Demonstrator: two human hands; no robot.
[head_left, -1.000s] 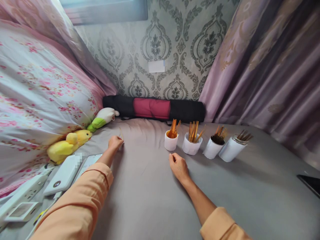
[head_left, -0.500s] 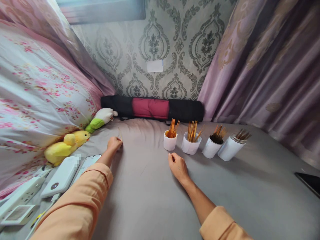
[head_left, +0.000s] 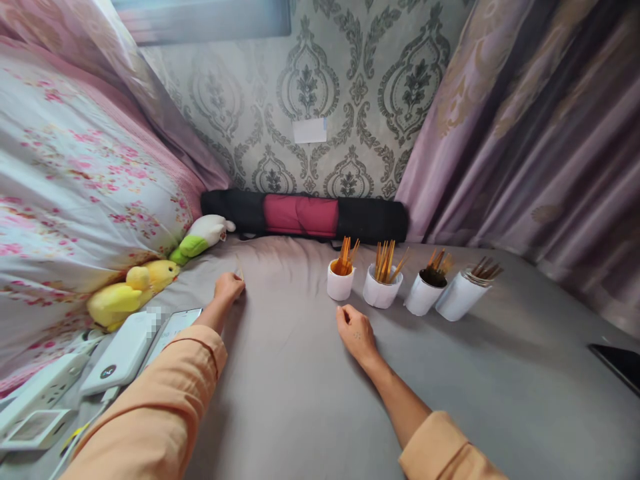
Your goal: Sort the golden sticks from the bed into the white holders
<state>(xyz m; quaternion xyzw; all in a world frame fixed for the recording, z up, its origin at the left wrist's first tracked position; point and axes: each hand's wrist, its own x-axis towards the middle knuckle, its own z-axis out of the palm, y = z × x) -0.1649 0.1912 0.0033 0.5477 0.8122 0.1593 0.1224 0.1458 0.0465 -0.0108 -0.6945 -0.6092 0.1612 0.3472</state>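
My left hand (head_left: 230, 287) is closed at the left of the grey sheet, with a thin pale stick (head_left: 241, 272) pinched at its fingertips; most of the stick is hidden or blurred. My right hand (head_left: 357, 333) rests closed on the sheet, its fingers curled under and no object showing in them. Just beyond it stands a small white cup (head_left: 339, 287) with orange-brown sticks (head_left: 345, 257). To its right comes a wider white cup (head_left: 383, 295) of tan sticks, then a third white container (head_left: 423, 300) and a tilted white jar (head_left: 457, 302), both with darker sticks.
A black and red rolled bag (head_left: 300, 217) lies along the wall. Two plush toys (head_left: 120, 300) sit at left, near a white power bank (head_left: 117, 357), a phone (head_left: 175, 327) and a power strip (head_left: 45, 387). A dark flat device (head_left: 620, 367) lies far right.
Both hands have stayed in nearly the same place. The visible tip of the thin stick in my left hand sits slightly lower.
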